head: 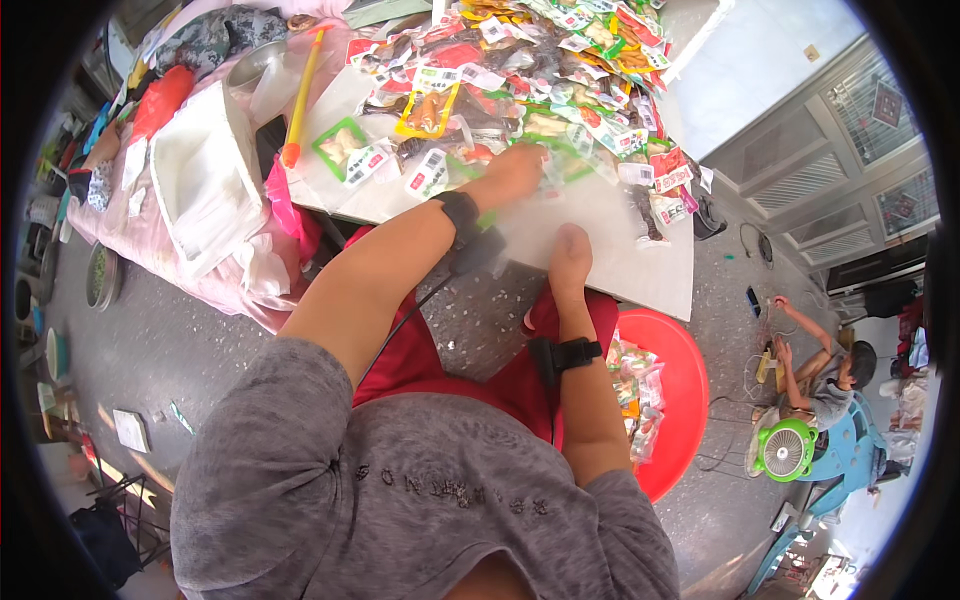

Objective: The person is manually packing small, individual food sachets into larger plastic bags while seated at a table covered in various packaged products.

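My left hand [517, 174] reaches across the white tabletop [626, 259] to the near edge of a heap of snack packets [517, 64]. Its fingers are bent and blurred beside a green-edged clear packet [574, 161]; whether they grip it is unclear. Over the table's front edge, my right hand [571, 251] is curled, its fingers mostly hidden from above, so I cannot see anything in it. A yellow-edged packet [429, 103] and a green-edged packet [341, 148] lie left of my left hand. Several small packets [664, 191] lie at the right edge.
A red plastic basin [682, 397] holding packets stands on the floor by my right side. A white foam box [206, 169] rests on pink cloth at left, near a yellow-and-orange tube [305, 97]. At right, a person [821, 394] sits behind a green fan [784, 450].
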Demonstrator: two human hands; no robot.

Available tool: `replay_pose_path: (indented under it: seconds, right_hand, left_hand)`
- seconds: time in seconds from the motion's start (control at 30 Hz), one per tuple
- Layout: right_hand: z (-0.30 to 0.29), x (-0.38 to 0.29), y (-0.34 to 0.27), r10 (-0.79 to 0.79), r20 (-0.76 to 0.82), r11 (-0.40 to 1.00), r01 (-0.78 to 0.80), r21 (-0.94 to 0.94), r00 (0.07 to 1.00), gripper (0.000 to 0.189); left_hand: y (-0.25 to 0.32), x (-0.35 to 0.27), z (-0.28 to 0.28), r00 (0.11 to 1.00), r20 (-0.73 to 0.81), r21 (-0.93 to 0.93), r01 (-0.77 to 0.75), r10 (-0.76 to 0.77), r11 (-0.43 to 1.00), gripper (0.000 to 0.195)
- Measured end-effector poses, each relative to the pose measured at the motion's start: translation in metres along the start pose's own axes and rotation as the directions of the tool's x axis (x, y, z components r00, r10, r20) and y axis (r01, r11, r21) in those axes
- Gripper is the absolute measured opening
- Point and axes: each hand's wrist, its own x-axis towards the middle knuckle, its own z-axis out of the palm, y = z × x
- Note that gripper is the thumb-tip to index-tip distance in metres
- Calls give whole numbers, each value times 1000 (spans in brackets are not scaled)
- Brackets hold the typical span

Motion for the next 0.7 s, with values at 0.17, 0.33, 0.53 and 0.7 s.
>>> replay_pose_path:
  seconds: [0.17, 0.33, 0.53, 0.7]
  right_hand:
    - [3, -2, 9, -141, -46, 988, 137, -67, 989, 10]
    - [1, -2, -3, -85, -26, 996, 85, -18, 996, 9]
    - [1, -1, -2, -49, -36, 998, 50, 29, 998, 8]
    - [2, 3, 13, 137, -76, 965, -116, 235, 988, 10]
  left_hand:
    - [-6, 36, 21, 982, 94, -84, 170, -162, 982, 22]
    - [1, 41, 12, 978, 104, -116, 191, -180, 975, 19]
    - [14, 44, 9, 958, 132, -123, 271, -255, 955, 16]
    - [25, 33, 4, 927, 77, -415, 366, -368, 833, 13]
